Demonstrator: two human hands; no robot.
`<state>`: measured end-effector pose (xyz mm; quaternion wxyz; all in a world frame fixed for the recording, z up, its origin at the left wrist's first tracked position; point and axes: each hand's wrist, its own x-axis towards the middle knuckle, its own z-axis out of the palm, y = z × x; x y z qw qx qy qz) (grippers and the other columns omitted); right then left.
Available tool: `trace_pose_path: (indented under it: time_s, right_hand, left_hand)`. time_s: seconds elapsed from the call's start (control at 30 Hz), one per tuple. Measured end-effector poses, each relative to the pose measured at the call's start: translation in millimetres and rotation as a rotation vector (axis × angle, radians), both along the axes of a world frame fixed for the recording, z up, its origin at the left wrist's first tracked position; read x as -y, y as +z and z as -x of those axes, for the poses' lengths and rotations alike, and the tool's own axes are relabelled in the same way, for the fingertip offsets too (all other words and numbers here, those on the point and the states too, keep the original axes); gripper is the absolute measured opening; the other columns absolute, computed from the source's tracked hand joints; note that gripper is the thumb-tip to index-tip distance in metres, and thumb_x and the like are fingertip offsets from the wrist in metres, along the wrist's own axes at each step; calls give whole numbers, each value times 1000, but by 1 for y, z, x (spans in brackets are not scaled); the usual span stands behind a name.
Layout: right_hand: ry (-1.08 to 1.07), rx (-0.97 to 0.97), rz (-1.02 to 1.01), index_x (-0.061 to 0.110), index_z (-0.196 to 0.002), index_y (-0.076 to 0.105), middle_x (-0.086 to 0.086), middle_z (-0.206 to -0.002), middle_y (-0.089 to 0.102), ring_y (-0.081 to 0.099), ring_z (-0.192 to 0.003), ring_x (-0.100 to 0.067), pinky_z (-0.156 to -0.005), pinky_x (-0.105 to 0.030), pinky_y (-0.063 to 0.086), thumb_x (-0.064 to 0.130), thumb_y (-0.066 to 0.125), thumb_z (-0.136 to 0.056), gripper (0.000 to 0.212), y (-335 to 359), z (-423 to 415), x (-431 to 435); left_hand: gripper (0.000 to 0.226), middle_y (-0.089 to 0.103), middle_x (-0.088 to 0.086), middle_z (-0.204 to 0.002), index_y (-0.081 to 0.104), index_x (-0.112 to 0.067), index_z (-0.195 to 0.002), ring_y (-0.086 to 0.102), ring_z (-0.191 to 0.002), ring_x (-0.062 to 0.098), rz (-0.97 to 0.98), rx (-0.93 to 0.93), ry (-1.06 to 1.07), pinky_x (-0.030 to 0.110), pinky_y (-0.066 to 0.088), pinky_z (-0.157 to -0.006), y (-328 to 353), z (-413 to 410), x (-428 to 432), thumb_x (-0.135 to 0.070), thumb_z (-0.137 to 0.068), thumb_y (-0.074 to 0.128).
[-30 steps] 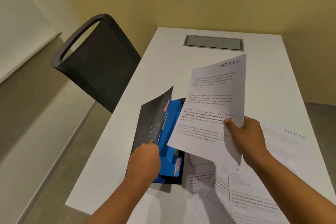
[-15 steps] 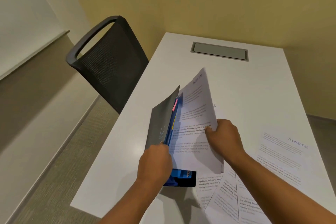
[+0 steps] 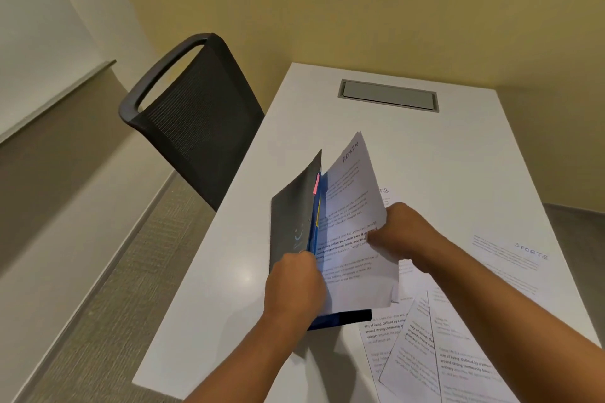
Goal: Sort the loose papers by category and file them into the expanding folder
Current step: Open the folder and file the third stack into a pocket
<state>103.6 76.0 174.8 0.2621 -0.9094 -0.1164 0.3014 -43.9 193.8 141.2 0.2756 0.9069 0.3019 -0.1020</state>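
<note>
The expanding folder (image 3: 289,222) has a dark grey cover, blue pockets and coloured tabs, and it stands open near the left edge of the white table (image 3: 458,154). My left hand (image 3: 294,285) grips the cover's lower edge and holds it open. My right hand (image 3: 397,232) pinches the right edge of a printed sheet headed ADMIN (image 3: 352,206), whose left edge sits against the blue pockets. How far the sheet is inside a pocket I cannot tell. Loose printed papers (image 3: 425,343) lie overlapped at the front right, and one headed SPORTS (image 3: 520,258) lies at the right.
A black mesh chair (image 3: 193,114) stands at the table's left side. A grey cable hatch (image 3: 388,95) is set into the far end of the table. Yellow walls close the room behind and to the right.
My right hand has carried the ADMIN sheet left and down from above the table to the open folder. My left hand has kept the cover open.
</note>
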Motion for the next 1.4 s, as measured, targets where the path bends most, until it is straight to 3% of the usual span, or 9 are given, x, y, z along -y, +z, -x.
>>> trace_pose_path:
  time_s: [0.2, 0.37, 0.6, 0.77, 0.9, 0.97, 1.23, 1.4]
  right_hand:
    - [-15, 38, 13, 10, -114, 61, -8, -105, 68, 67, -87, -24, -78, -38, 61, 20, 68, -81, 35, -20, 12, -21]
    - [18, 179, -15, 9, -114, 64, -8, -112, 69, 61, -88, -17, -70, -23, 47, 20, 70, -85, 31, -40, 39, -36]
    - [77, 214, 66, 8, -127, 55, -10, -122, 64, 62, -107, -23, -76, -22, 40, 20, 68, -90, 41, -50, 50, -48]
    - [51, 260, 130, 9, -127, 54, -10, -117, 64, 63, -103, -21, -81, -26, 48, 22, 65, -92, 38, -54, 54, -50]
    - [39, 281, 96, 12, -111, 56, -7, -105, 65, 61, -89, -17, -74, -25, 47, 18, 70, -88, 28, -58, 63, -48]
    - [92, 275, 131, 12, -106, 57, -6, -103, 66, 63, -90, -18, -78, -29, 52, 21, 72, -86, 26, -62, 65, -49]
    - [130, 296, 238, 14, -117, 63, -6, -114, 67, 65, -103, -21, -87, -27, 52, 27, 69, -90, 31, -63, 64, -50]
    - [186, 311, 254, 13, -118, 63, -8, -113, 68, 65, -101, -21, -82, -26, 50, 27, 67, -91, 31, -66, 64, -51]
  left_hand:
    - [25, 66, 5, -111, 60, -11, -106, 66, -93, 19, 10, 17, -12, 23, 51, -71, 2, -1, -2, -33, -93, 56]
    - [29, 67, 7, -110, 61, -11, -114, 66, -96, 21, -34, -4, -32, 26, 52, -77, 2, -5, -3, -29, -92, 59]
    - [32, 68, 5, -111, 61, -15, -120, 66, -97, 21, -27, 7, 0, 29, 55, -87, 0, -4, -5, -33, -93, 57]
    - [35, 67, 4, -112, 60, -16, -122, 66, -98, 23, 1, 11, 22, 32, 55, -90, 1, -3, -8, -35, -93, 57]
    - [31, 68, 5, -109, 63, -15, -118, 66, -97, 21, -16, 11, 5, 30, 54, -89, 0, -5, -6, -32, -94, 56]
    - [28, 69, 6, -108, 64, -14, -116, 66, -96, 20, -42, 15, -4, 29, 52, -85, 0, -7, -5, -30, -95, 55]
    - [34, 69, 3, -113, 61, -18, -122, 66, -99, 21, -73, -21, -22, 29, 53, -88, -6, -10, -4, -33, -91, 63]
    - [37, 68, 4, -117, 60, -16, -124, 66, -100, 21, -52, 14, -2, 29, 54, -84, -9, -10, -2, -35, -91, 61]
